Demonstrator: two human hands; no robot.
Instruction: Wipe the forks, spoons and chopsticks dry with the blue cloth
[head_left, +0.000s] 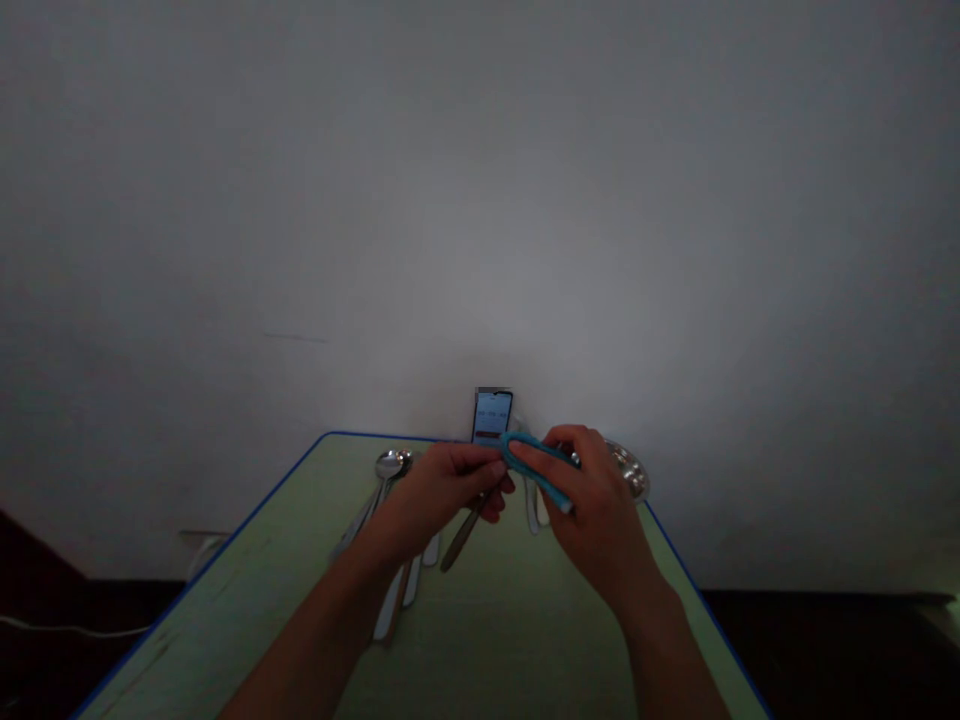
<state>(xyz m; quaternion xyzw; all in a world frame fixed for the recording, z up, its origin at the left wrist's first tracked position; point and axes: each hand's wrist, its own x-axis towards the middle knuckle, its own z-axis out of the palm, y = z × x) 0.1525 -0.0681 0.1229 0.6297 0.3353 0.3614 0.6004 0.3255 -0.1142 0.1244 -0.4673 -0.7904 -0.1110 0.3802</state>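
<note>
Worktop (255, 560): pale green, blue-edged, set against a wall. Contents, left to right:

Spoons (389, 463), metal, bowls towards the wall, lying close together. Beside and below them, several flat handles (388, 612), partly under the left forearm; a low sweep of that arm could scatter them.

Left hand (450, 485): fingers closed in a pinch on a utensil (462, 543), slanting above the worktop's middle, handle end down towards the left. Upper end hidden; kind cannot be told. A pinch this narrow could let it twist or drop, should the cloth pull hard.

Phone (492, 412): propped upright at the wall, screen lit, behind the hands – a forward bump might topple it.

Cloth (541, 472): blue, folded into a loop, clamped in the fingers of the right hand (596, 500). A loose fold could slip off the utensil.

Pale-handled cutlery (532, 510): below the cloth.

Metal dish (634, 472): shiny, partly behind the right hand, near the worktop's right edge – a knock from the knuckles could tip it off.
</note>
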